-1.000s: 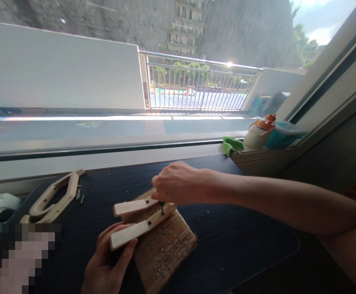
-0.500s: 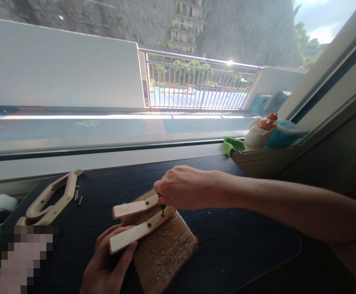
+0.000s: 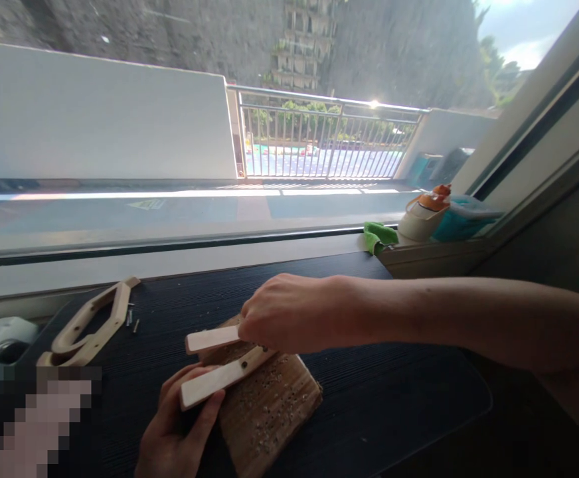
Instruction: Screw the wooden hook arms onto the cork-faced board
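Across the black desk (image 3: pixel 394 411) a speckled wooden board (image 3: pixel 274 405) lay beneath the nearer pale bar (image 3: pixel 217 380), and look, the left hand (image 3: pixel 177 421) clamped one end of it while the right hand (image 3: pixel 282 315) curled low over the other, its grip hidden!

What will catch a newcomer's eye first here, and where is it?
Probably the sunlit railing, upper centre. Then, at the dark table, the left hand holds a pale wooden piece partly over a speckled wooden board, with the right hand curled above both. A green cloth lies on the windowsill towards the right.
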Available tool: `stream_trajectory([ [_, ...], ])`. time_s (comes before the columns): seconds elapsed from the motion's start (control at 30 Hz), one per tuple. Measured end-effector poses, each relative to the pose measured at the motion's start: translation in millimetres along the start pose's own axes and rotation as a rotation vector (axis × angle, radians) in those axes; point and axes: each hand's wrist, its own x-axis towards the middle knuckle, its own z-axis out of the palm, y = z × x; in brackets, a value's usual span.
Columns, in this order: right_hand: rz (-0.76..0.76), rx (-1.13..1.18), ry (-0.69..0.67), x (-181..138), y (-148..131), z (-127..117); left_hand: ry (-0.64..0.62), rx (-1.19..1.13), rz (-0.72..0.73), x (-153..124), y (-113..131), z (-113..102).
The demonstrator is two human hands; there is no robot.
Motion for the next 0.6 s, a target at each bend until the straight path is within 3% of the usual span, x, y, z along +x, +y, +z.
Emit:
stream_trajectory([
  [0.1, 0.038, 0.031, 0.009, 0, 4, 8, -0.001, -0.003, 0.014, 0, -1, 0],
  [0.27, 0.281, 0.11, 0.079, 4, 10, 21, -0.013, 0.003, 0.003, 0, 0, 2],
  [0.37, 0.352, 0.11, 0.105, 7, 8, 22, -0.012, 0.018, -0.013, 0, 2, 1],
  [0.5, 0.314, 0.043, 0.1, 6, 3, 10, -0.011, 0.016, 0.014, 0, 4, -1],
  [0.6, 0.174, 0.003, 0.043, 1, 1, 1, -0.008, 0.015, 0.042, 0, 2, -1],
])
